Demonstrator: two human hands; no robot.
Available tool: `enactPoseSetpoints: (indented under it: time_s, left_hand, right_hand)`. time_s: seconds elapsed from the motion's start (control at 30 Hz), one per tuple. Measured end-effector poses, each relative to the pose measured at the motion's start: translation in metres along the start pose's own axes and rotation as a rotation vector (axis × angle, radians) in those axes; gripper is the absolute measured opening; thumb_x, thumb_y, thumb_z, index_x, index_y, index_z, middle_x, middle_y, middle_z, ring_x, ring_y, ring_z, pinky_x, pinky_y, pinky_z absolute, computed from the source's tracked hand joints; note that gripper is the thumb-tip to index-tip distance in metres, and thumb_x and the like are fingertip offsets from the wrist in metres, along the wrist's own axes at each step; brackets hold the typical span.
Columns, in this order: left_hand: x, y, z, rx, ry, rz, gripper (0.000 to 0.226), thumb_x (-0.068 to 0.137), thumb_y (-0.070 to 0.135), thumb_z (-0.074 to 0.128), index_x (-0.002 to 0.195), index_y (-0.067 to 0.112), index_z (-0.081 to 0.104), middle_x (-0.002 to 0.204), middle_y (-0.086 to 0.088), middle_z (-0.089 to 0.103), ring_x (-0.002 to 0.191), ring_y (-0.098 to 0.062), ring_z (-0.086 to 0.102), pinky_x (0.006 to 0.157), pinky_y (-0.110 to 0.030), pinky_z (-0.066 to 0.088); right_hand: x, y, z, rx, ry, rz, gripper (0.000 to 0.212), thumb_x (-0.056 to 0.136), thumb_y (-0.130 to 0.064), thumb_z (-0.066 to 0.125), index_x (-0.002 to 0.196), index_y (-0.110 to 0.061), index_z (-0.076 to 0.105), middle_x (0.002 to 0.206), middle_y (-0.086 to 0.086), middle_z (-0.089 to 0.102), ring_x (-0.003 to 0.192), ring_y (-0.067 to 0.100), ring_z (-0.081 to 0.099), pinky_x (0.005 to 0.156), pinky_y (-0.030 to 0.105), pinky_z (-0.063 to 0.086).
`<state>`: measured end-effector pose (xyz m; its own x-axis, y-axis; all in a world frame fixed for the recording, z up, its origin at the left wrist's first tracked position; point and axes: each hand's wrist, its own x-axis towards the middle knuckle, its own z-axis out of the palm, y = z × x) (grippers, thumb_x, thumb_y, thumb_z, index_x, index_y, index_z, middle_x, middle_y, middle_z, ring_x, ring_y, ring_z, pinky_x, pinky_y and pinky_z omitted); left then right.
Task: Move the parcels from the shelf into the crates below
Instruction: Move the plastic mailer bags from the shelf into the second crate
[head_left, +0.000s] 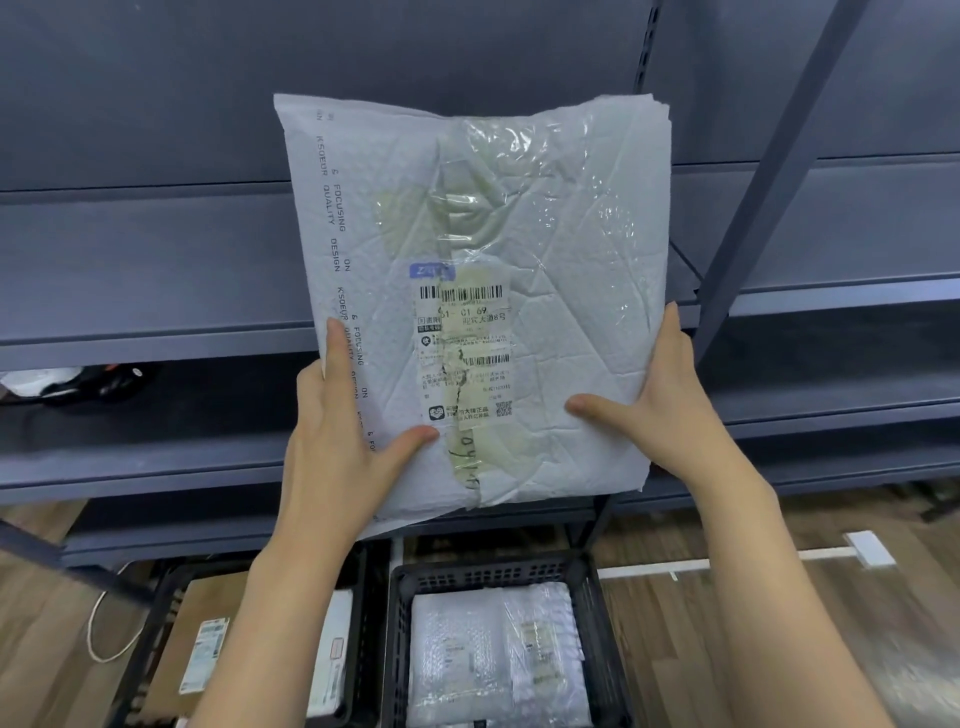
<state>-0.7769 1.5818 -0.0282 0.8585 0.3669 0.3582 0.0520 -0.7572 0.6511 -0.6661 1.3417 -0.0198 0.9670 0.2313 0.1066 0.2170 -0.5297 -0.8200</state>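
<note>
A large flat white padded mailer parcel (545, 249), taped and bearing a shipping label, is held upright in the air in front of the grey shelving. My left hand (343, 431) grips its lower left edge with the thumb across the front. Its lower right edge is gripped by my right hand (660, 400), thumb on the front too. Below stand two black crates: the right crate (597, 587) holds white bubble-wrap parcels (493, 654); the left crate (150, 618) holds a brown cardboard parcel (202, 634), partly hidden by my left forearm.
Grey metal shelves (156, 343) fill the background, with an upright post (753, 218) at the right. A dark and white parcel (78, 382) lies on a shelf at the far left. Wooden floor with a white strip (727, 564) and a white cable (98, 629) surrounds the crates.
</note>
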Motion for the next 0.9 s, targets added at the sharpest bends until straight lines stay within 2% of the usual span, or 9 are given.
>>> enactPoseSetpoints:
  time_s: [0.1,0.3,0.33,0.43,0.57,0.67,0.8,0.9]
  left_hand:
    - [0.000,-0.002,-0.003,0.011,-0.002,0.016,0.114,0.070,0.038,0.079,0.148,0.028,-0.004,0.136,-0.009,0.033,0.110,-0.009,0.033,0.083,-0.022,0.029]
    - [-0.005,-0.013,-0.003,0.012,-0.050,0.002,0.114,0.070,0.037,0.079,0.148,0.029,-0.005,0.137,-0.007,0.032,0.103,0.003,0.030,0.084,-0.021,0.029]
    - [-0.007,-0.017,-0.001,0.016,-0.064,-0.003,0.115,0.070,0.038,0.079,0.146,0.031,-0.007,0.137,-0.006,0.032,0.105,0.001,0.031,0.084,-0.022,0.030]
    - [-0.018,-0.031,0.011,0.082,-0.128,-0.036,0.116,0.070,0.045,0.077,0.147,0.032,-0.009,0.138,-0.005,0.033,0.117,-0.017,0.039,0.082,-0.032,0.039]
    - [-0.038,-0.050,0.041,0.178,-0.253,-0.120,0.118,0.067,0.051,0.077,0.151,0.028,-0.002,0.141,-0.006,0.036,0.122,-0.025,0.044,0.087,-0.040,0.044]
    - [-0.058,-0.064,0.070,0.202,-0.381,-0.191,0.119,0.065,0.053,0.078,0.151,0.025,0.002,0.139,-0.006,0.039,0.117,-0.026,0.049,0.083,-0.038,0.045]
    - [-0.089,-0.082,0.110,0.190,-0.552,-0.279,0.119,0.064,0.058,0.075,0.150,0.030,-0.002,0.139,-0.005,0.038,0.107,-0.026,0.056,0.076,-0.038,0.047]
    - [-0.111,-0.099,0.140,0.196,-0.652,-0.348,0.118,0.066,0.056,0.076,0.150,0.031,-0.003,0.143,-0.006,0.035,0.113,-0.030,0.054,0.079,-0.041,0.049]
  right_hand:
    - [-0.002,0.001,0.004,-0.007,0.019,0.004,0.122,0.062,-0.046,0.083,0.151,-0.025,0.002,0.151,-0.003,0.019,0.137,0.017,0.028,0.112,0.041,0.029]
    - [-0.013,0.007,0.015,-0.022,0.026,0.059,0.122,0.063,-0.046,0.083,0.151,-0.023,0.002,0.151,-0.001,0.018,0.137,0.017,0.027,0.112,0.040,0.029]
    - [-0.017,0.011,0.019,-0.029,0.025,0.079,0.123,0.063,-0.046,0.083,0.151,-0.023,0.000,0.151,-0.001,0.018,0.137,0.017,0.027,0.112,0.040,0.029]
    - [-0.031,0.028,0.031,-0.058,0.022,0.164,0.125,0.064,-0.044,0.083,0.152,-0.021,-0.002,0.151,0.001,0.015,0.136,0.019,0.027,0.110,0.037,0.028]
    - [-0.056,0.064,0.050,-0.102,0.020,0.284,0.119,0.064,-0.042,0.084,0.150,-0.013,0.008,0.146,0.005,0.023,0.131,0.020,0.030,0.107,0.035,0.031]
    - [-0.078,0.096,0.062,-0.133,0.003,0.417,0.118,0.062,-0.039,0.086,0.148,-0.010,0.011,0.145,0.006,0.026,0.131,0.019,0.027,0.109,0.037,0.031]
    - [-0.107,0.139,0.074,-0.140,-0.057,0.561,0.126,0.065,-0.036,0.086,0.151,-0.010,-0.003,0.152,0.009,0.014,0.139,0.022,0.019,0.114,0.039,0.024]
    - [-0.119,0.174,0.087,-0.152,-0.116,0.651,0.129,0.066,-0.034,0.086,0.151,-0.007,-0.007,0.150,0.013,0.014,0.140,0.027,0.019,0.111,0.037,0.024]
